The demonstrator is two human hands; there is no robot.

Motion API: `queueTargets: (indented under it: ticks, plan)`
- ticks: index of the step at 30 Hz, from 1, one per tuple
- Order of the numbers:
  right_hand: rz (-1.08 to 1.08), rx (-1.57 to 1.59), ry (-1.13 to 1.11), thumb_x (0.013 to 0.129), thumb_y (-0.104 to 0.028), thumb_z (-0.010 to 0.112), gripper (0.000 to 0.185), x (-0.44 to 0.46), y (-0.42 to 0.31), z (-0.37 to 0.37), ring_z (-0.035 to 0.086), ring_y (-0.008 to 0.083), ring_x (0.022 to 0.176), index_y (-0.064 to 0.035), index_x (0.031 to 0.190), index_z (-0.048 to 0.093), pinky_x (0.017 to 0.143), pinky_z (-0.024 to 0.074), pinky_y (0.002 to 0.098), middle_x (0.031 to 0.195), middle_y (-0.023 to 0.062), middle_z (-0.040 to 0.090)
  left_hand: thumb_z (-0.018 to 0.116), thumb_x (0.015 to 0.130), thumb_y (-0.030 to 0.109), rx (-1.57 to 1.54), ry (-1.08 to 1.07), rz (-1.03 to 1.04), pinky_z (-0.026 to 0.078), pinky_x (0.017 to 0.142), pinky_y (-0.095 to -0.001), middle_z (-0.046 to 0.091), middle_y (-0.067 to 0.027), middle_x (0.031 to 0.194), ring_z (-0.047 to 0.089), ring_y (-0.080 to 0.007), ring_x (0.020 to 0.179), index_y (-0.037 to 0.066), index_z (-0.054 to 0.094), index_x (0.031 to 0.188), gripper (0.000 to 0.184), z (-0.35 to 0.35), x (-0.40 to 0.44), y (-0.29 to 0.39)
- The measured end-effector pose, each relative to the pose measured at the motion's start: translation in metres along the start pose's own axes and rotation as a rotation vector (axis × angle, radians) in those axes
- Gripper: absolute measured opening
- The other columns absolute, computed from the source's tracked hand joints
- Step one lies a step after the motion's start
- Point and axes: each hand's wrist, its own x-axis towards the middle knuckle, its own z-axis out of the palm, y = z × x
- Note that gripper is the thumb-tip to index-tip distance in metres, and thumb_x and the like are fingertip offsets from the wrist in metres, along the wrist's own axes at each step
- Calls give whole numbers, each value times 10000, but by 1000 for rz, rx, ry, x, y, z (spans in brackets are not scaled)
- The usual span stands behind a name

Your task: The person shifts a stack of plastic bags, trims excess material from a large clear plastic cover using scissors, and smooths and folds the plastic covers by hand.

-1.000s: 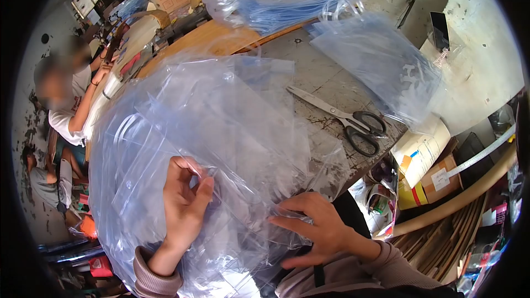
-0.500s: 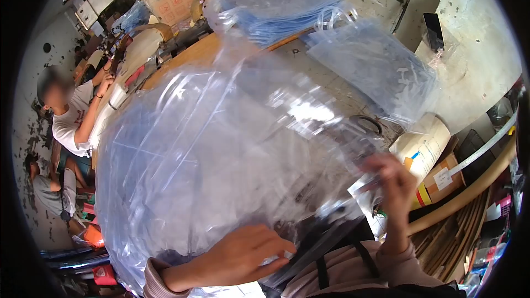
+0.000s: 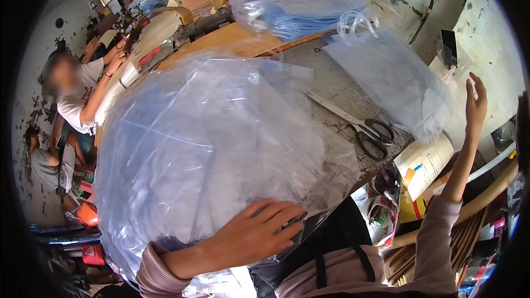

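Observation:
A broad, bulging pile of clear bluish plastic sheets (image 3: 210, 138) covers the near part of the worktable. My left hand (image 3: 262, 229) lies on the pile's near edge, its fingers stretched out and slightly apart. My right hand (image 3: 476, 102) is raised at the far right, off the plastic, with fingers apart and nothing visible in it. Close to it, a dark phone (image 3: 449, 47) stands against the wall. Between the pile and the right side lie black-handled scissors (image 3: 359, 124), blades pointing toward the upper left. Beyond them rests a flat clear plastic bag (image 3: 395, 77) with loop handles.
A thick stack of clear plastic bags (image 3: 301, 3) sits at the back. To the left, a co-worker (image 3: 77, 88) handles something at the bench. Below the table's right edge are a paper roll (image 3: 425, 163) and wooden strips (image 3: 425, 259).
My right hand has left the plastic and moved up and right. The plastic it held has settled, uncovering the scissors. My left hand has stayed on the pile, its fingers now straighter.

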Motion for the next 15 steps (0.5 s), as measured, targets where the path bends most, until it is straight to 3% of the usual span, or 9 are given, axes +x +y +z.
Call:
queueTargets:
  ticks: [1, 2, 4, 5, 6, 9, 11, 13, 15]
  plan:
    - [136, 214, -38, 919, -266, 543, 349, -22, -42, -6, 507, 212, 1170, -51, 1191, 583, 978, 371, 324, 1217, 113, 579, 656, 786, 267, 18, 5, -6, 366, 976, -388, 490, -118, 1246, 477, -251, 1146, 67, 543, 1134, 417, -1, 0, 0]
    - [63, 266, -39, 911, -208, 559, 325, -45, -56, -4, 501, 206, 1174, -46, 1192, 583, 992, 358, 326, 1205, 114, 585, 656, 786, 267, 18, 4, -13, 366, 976, -388, 490, -118, 1246, 477, -251, 1146, 67, 543, 1134, 417, -6, 0, 0]
    - [15, 463, -145, 902, -97, 522, 261, -93, -124, -15, 505, 198, 1143, -12, 1138, 594, 958, 388, 323, 1207, 109, 566, 680, 757, 341, 563, 207, -390, 383, 980, -379, 456, -179, 1286, 462, -316, 1174, 63, 507, 1213, 561, -21, -3, 0]
    - [194, 592, -271, 894, -87, 521, 225, -112, -157, -25, 513, 193, 1103, 8, 1082, 597, 933, 396, 318, 1212, 108, 546, 680, 755, 371, 705, 221, -541, 400, 970, -390, 444, -220, 1294, 460, -359, 1176, 41, 487, 1237, 615, -33, -3, -7]
    - [175, 714, -260, 892, -98, 534, 187, -130, -170, -22, 516, 183, 1068, 13, 1023, 608, 917, 395, 323, 1204, 106, 543, 681, 752, 401, 850, 232, -692, 418, 961, -402, 433, -262, 1302, 459, -403, 1179, 19, 468, 1261, 671, -45, -5, -17]
    - [253, 736, -311, 901, -102, 527, 154, -158, -192, -26, 501, 181, 1076, 13, 947, 619, 929, 371, 311, 1186, 106, 544, 691, 770, 360, 600, 263, -831, 417, 931, -468, 431, -277, 1300, 459, -416, 1173, -26, 427, 1284, 695, -52, -32, -55]
    - [297, 761, -303, 902, -101, 524, 151, -162, -189, -25, 497, 183, 1079, 13, 941, 614, 941, 358, 310, 1180, 108, 544, 659, 814, 312, 648, 246, -770, 462, 868, -455, 451, -301, 1275, 505, -443, 1110, -54, 437, 1263, 621, -54, -32, -54]
    - [379, 827, -277, 901, -102, 526, 146, -162, -186, -25, 501, 184, 1070, 13, 928, 613, 945, 354, 307, 1166, 110, 548, 641, 822, 243, 639, 292, -724, 535, 714, -398, 550, -320, 1122, 617, -413, 921, -90, 484, 1182, 515, -51, -29, -51]
    - [350, 806, -313, 897, -102, 530, 143, -157, -185, -24, 505, 188, 1065, 10, 926, 614, 940, 360, 306, 1154, 111, 554, 621, 827, 184, 584, 321, -720, 528, 629, -387, 592, -287, 995, 634, -372, 786, -87, 515, 1143, 429, -55, -28, -47]
